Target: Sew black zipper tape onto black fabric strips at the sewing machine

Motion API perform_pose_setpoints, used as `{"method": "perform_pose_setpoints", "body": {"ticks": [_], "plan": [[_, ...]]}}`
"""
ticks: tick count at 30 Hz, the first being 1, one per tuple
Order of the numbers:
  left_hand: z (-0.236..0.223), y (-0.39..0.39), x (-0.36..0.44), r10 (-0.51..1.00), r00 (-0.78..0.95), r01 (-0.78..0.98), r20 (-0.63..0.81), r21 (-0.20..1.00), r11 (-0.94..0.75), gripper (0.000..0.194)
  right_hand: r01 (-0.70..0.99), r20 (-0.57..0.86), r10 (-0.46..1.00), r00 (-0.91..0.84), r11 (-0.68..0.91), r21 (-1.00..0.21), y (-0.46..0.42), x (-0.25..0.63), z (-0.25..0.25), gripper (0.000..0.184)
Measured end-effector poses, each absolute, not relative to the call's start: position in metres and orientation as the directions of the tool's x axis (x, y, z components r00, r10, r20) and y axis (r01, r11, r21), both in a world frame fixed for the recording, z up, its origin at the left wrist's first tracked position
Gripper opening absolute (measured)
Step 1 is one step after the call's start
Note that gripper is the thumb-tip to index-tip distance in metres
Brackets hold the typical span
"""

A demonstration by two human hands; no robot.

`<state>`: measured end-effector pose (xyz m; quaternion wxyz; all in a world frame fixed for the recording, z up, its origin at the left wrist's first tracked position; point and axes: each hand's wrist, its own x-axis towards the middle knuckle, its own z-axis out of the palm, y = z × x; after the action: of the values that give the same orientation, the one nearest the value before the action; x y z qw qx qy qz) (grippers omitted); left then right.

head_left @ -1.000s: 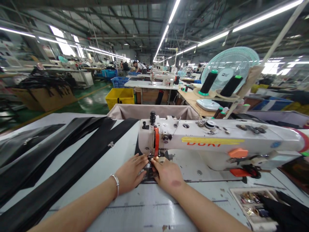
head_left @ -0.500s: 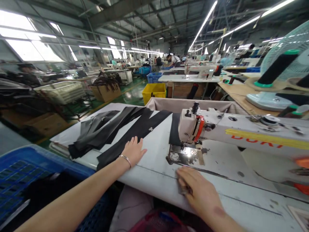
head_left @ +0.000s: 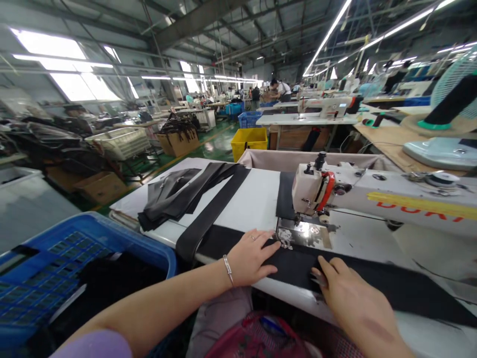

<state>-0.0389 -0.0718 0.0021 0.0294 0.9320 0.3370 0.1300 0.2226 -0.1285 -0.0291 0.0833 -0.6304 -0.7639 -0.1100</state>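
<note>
A long black fabric strip (head_left: pixel 294 268) lies along the front of the white sewing table (head_left: pixel 257 191), below the needle area of the sewing machine (head_left: pixel 311 189). My left hand (head_left: pixel 253 256) rests on it, fingers spread. A small silver piece (head_left: pixel 285 238) shows by its fingertips; its kind is unclear. My right hand (head_left: pixel 354 293) is closed around small metal thread snips (head_left: pixel 318 279), partly hidden by the fingers, and lies over the strip's front edge. More black strips (head_left: pixel 219 199) lie to the left, beside a pile of dark pieces (head_left: pixel 175 191).
A blue plastic basket (head_left: pixel 164 248) with dark fabric stands at the left, close to my left arm. Behind the table are a fabric-lined bin (head_left: pixel 268 158) and a yellow crate (head_left: pixel 249 140). A fan base and thread cone (head_left: pixel 447 104) stand at the right.
A black strip with the silver piece has come from the left pile to the table's front. My left hand has moved right and nearer with it; my right hand now lies over it.
</note>
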Motion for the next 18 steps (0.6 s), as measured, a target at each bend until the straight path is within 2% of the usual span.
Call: {"method": "perform_pose_setpoints", "body": {"ticks": [2,4,6,8,10,13,15,18], "plan": [[-0.002,-0.075,-0.042,0.619,0.753,0.6,0.224,0.154,-0.785,0.069,0.982,0.339,0.922,-0.187,0.176,0.062,-0.125,0.232,-0.041,0.044],[-0.002,-0.069,-0.05,0.627,0.766,0.595,0.141,0.213,-0.775,0.056,0.978,0.378,0.904,-0.201,0.204,0.033,-0.125,0.233,-0.05,0.047],[0.003,-0.052,-0.066,0.698,0.714,0.669,0.051,0.24,-0.703,0.041,0.971,0.359,0.906,-0.222,0.24,-0.007,-0.128,0.23,-0.053,0.045],[0.008,-0.025,-0.089,0.821,0.57,0.803,0.03,0.19,-0.564,0.039,0.969,0.321,0.921,-0.218,0.243,-0.039,-0.13,0.223,-0.05,0.043],[0.01,0.003,-0.115,0.921,0.384,0.913,0.065,0.126,-0.389,0.048,0.976,0.317,0.929,-0.192,0.215,-0.038,-0.131,0.215,-0.045,0.045],[0.005,0.029,-0.144,0.98,0.179,0.981,0.082,0.065,-0.184,0.06,0.978,0.37,0.909,-0.191,0.21,-0.011,-0.134,0.207,-0.044,0.054],[0.002,0.026,-0.152,0.981,0.176,0.983,0.083,0.044,-0.18,0.059,0.958,0.377,0.886,-0.27,0.286,0.012,-0.142,0.211,-0.05,0.058],[0.005,-0.003,-0.153,0.95,0.303,0.951,0.07,0.037,-0.306,0.051,0.891,0.333,0.832,-0.444,0.449,0.067,-0.162,0.235,-0.065,0.062]]}}
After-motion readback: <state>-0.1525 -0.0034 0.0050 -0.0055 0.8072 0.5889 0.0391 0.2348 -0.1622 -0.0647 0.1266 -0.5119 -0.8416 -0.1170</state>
